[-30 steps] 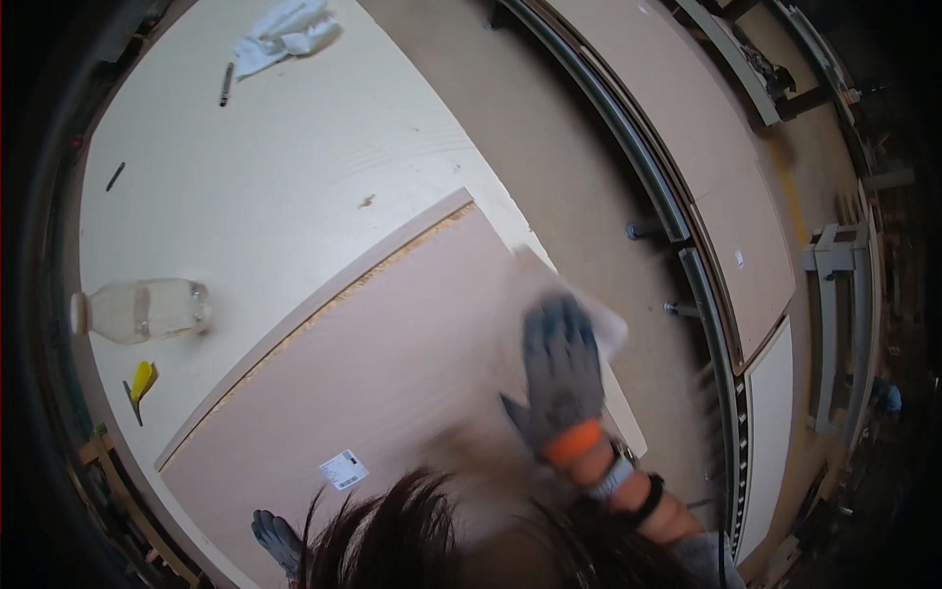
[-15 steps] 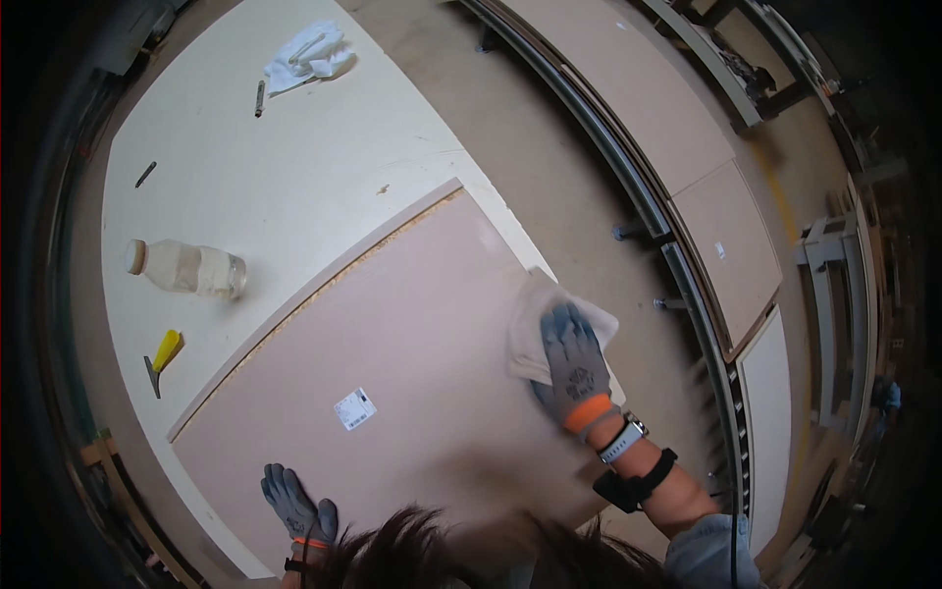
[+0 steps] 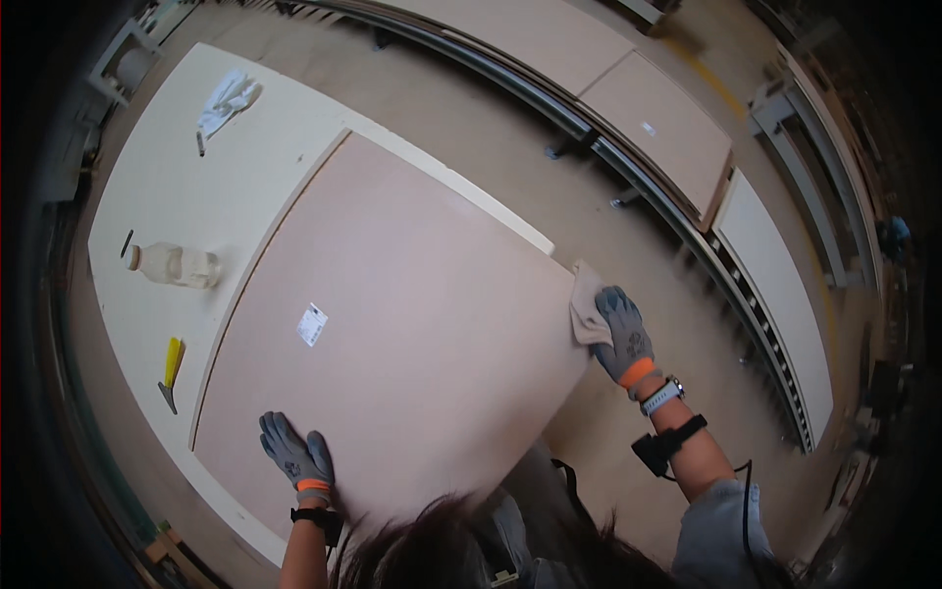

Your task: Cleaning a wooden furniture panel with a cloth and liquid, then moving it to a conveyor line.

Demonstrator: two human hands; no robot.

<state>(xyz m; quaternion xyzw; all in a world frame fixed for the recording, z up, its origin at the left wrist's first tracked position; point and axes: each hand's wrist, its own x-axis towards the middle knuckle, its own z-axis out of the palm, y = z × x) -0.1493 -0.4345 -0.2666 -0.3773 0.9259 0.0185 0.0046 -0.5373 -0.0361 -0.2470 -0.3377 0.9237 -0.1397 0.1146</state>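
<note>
Fingers (image 3: 618, 300) of the right hand (image 3: 625, 339): holding a beige cloth (image 3: 588, 306) at the right corner of the panel (image 3: 422, 275), the thumb hiding from view, so firmness of grip is remaining uncertain. Fingers (image 3: 278, 432) of the left hand (image 3: 296, 459): holding nothing, resting flat on the panel's near left part, thumb standing apart. Panel, one, pinkish-beige, bearing a white label (image 3: 312, 324): lying on the white desk (image 3: 132, 314), its right corner jutting past the desk and overhanging the floor (image 3: 628, 255). Hazard, first: the panel may be tipping or slipping if the right hand is bearing hard on that unsupported corner while the left is bracing too lightly. Hazard, second: the beige cloth may be snagging if the panel's edge is running rough. Hazard, third: the clear bottle (image 3: 179, 266) and yellow-handled scraper (image 3: 171, 373), both sitting near the panel's left edge, may be getting knocked should the panel be sliding leftward. Lying well apart, far left: a crumpled white cloth (image 3: 226, 102), probably staying clear of such a slip.
</note>
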